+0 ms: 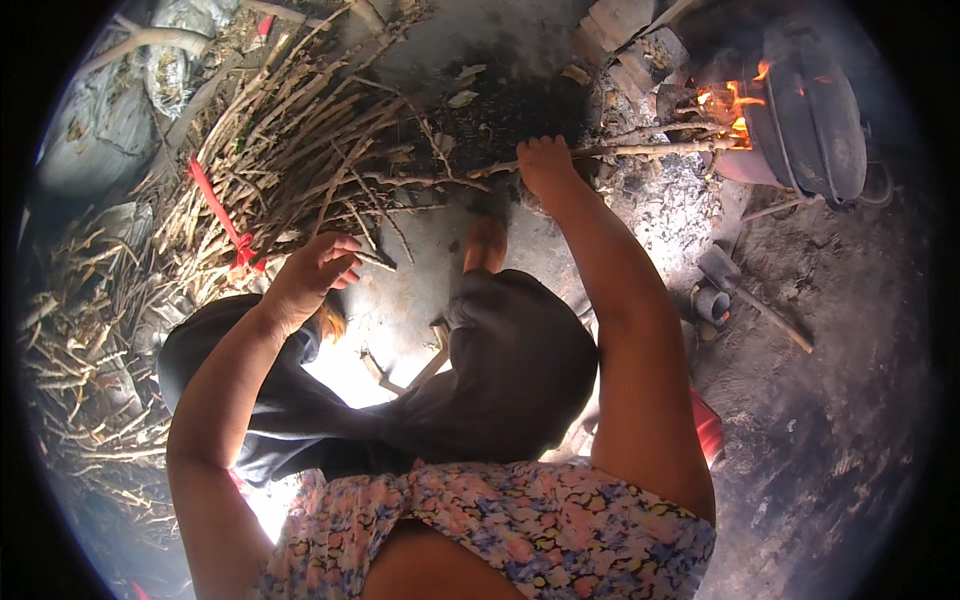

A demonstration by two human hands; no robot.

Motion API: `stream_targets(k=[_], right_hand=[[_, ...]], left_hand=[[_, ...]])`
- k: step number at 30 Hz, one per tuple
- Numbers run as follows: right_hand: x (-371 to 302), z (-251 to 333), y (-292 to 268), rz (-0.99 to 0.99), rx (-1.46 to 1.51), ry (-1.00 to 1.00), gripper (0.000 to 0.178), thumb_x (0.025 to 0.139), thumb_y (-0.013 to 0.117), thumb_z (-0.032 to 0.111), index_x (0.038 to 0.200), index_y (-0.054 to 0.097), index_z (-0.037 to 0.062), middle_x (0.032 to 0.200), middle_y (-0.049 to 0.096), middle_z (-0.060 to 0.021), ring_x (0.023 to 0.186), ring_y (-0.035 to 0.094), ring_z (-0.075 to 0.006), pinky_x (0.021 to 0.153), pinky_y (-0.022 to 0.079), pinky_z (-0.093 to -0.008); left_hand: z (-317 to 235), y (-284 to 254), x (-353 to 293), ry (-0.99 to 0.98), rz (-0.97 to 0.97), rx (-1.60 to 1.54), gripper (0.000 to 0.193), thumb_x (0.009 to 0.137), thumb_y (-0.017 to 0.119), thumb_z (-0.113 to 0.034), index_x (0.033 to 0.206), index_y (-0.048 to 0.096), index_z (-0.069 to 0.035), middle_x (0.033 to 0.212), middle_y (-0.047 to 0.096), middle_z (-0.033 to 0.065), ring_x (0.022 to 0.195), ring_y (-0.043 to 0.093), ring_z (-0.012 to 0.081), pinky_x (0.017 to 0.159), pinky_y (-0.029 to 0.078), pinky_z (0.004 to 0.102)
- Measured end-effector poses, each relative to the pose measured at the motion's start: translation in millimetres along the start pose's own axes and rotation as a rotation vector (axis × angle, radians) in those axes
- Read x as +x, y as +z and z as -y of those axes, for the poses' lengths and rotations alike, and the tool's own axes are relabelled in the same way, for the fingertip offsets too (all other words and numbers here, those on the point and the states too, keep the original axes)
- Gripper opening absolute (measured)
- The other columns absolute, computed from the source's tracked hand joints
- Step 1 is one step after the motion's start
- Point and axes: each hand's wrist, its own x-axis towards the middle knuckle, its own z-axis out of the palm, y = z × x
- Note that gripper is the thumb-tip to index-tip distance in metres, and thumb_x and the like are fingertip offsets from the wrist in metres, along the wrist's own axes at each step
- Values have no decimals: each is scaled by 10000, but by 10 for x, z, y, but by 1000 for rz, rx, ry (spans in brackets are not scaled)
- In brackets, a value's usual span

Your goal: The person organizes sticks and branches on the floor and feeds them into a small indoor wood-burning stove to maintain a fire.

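Note:
My right hand (pixel 548 165) is closed around a long stick (pixel 650 150). The right end of that stick reaches the fire (pixel 738 110) under a dark, soot-covered pot (pixel 815 115). To its left, the stick runs toward a heap of thin branches (pixel 290 140). My left hand (pixel 315 277) hovers over my left knee beside the heap, palm turned inward and fingers loosely bent and apart. A short twig end (pixel 375 261) lies close to its fingertips; whether they touch it I cannot tell. A red tie (pixel 215 210) lies across the branches.
Pale ash (pixel 680 205) and burnt bits spread before the fire. A hammer-like tool with a wooden handle (pixel 770 310) and a small metal cup (pixel 711 303) lie on the ground at right. More twigs (pixel 100 400) cover the left side, below clear plastic bags (pixel 110 140).

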Motion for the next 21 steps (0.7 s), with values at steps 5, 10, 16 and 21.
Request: stream_targets(k=[5,10,16,21], right_hand=[[89,-28,-167,143,12,-5,182,809,568,169,941,673,101,951,644,-71,924,598,-250,779,443,-450],[-413,-183,-843,-114,123,-106,151,785,539,85,916,613,70,864,588,-102,888,581,-290,741,469,-417],[-1188,-264,-997,-260,259,-159,103,742,529,44,819,591,74,832,577,-95,862,569,-295,755,460,-387],[-1180,-204,-776,-352,311,-122,96,755,519,47,840,563,55,855,565,-125,885,554,-321,764,446,-416]], left_hand=[[78,-71,126,-28,1,11,295,920,551,-236,1152,546,-56,1010,598,94,888,598,179,809,483,316],[64,-59,127,-5,-1,18,258,932,533,-194,1142,550,-44,996,614,92,875,606,172,804,479,307],[-1,42,64,28,17,44,265,932,523,-217,1133,550,-47,989,615,89,884,604,173,807,480,310],[57,86,37,34,40,60,293,927,529,-234,1144,542,-38,1013,603,100,897,599,180,827,475,321]])
